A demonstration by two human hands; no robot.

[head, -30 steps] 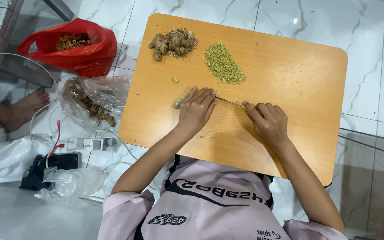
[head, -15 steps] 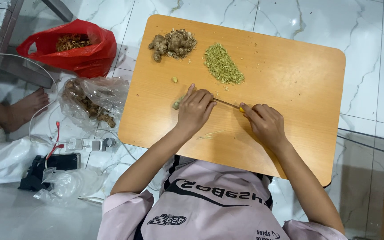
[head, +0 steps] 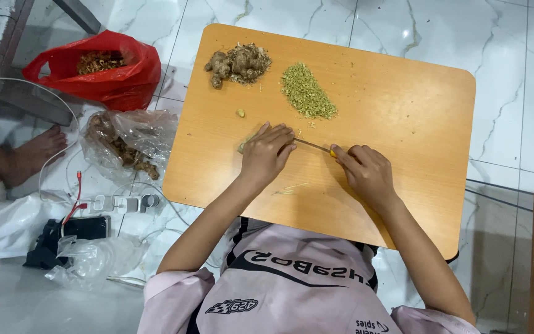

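Floor: white marble-look tiles surround a low wooden desk point(head: 403, 124) with rounded corners.
Left hand point(head: 266, 153): it lies palm down on the desk, its fingers point(head: 277, 133) curled narrow over a small pale ginger piece point(head: 244, 143) that peeks out just beyond the knuckles.
Right hand point(head: 366, 173): its fingers point(head: 341, 154) close around the yellow handle of a thin knife point(head: 312, 145), and the blade runs from them toward the left fingers and meets them.
Beyond the fingers: a green-yellow heap of chopped bits point(head: 307, 93) sits near, and a clump of whole ginger roots point(head: 237, 64) lies further off, apart from the heap.
Between: one small loose chunk point(head: 240, 113) rests between the roots and the left fingers.
Near side of the fingers: a few pale shavings point(head: 288, 188) lie on the wood.
Off the desk: a red plastic bag point(head: 103, 77) and a clear bag of roots point(head: 128, 142) sit on the floor, with a bare foot point(head: 32, 154) of another person beside them.
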